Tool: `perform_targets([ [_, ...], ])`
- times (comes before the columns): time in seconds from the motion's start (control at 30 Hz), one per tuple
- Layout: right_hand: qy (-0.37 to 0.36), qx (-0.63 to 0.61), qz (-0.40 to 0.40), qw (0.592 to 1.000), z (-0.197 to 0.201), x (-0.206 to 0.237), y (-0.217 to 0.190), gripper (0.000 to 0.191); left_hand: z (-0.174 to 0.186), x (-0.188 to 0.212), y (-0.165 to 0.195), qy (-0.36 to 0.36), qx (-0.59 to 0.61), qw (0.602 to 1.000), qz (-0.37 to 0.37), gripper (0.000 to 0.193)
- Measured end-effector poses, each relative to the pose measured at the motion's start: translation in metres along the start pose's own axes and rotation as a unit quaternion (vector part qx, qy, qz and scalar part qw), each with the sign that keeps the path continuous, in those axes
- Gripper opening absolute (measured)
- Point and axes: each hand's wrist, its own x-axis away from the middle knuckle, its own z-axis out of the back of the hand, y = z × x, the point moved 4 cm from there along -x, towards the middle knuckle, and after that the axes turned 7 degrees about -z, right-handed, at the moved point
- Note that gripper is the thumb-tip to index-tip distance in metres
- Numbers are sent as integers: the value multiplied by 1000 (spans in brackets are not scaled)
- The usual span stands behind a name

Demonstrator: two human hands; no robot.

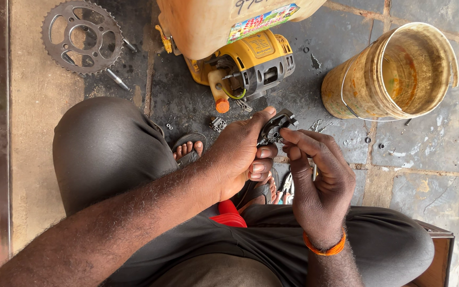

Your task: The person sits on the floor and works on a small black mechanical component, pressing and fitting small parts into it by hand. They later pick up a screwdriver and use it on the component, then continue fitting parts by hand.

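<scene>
Bare floor right of the hands, bucket (394, 74) beyond, yellow engine (245, 64) blocking ahead, sprocket (82, 36) far left

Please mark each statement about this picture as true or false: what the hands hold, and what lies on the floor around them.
1. The left hand grips a small black part. True.
2. The right hand rests on the bucket. False: its fingertips are at the black part; the bucket stands apart.
3. A toothed sprocket lies on the floor at the upper left. True.
4. The bucket is full of water. False: it looks empty, with stained walls.
5. The yellow engine unit sits ahead of the hands. True.
</scene>
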Motion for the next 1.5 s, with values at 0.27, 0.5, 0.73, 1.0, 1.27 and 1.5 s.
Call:
perform_targets([
  [0.27, 11, 52, 48, 997, -2, 1, -4, 22, 1, 0, 0, 5, -5, 1000, 5, 35],
  [0.5, 9, 30, 30, 999, -4, 0, -2, 27, 1, 0, 0, -4, -7, 1000, -1, 38],
  [0.73, 24, 43, 43, 998, -4, 1, -2, 26, 0, 1, -1, 0, -6, 1000, 2, 38],
  [1.0, 22, 18, 38, 999, -2, 0, 1, 23, 0, 0, -3, 3, -3, 1000, 6, 41],
  [1.27, 26, 25, 20, 999, 0, -1, 0, 22, 2, -2, -9, -22, 36, 999, 26, 43],
  [1.5, 27, 41, 5, 999, 1, -2, -1, 24, 0, 1, -7, -25, 39, 999, 28, 41],
])
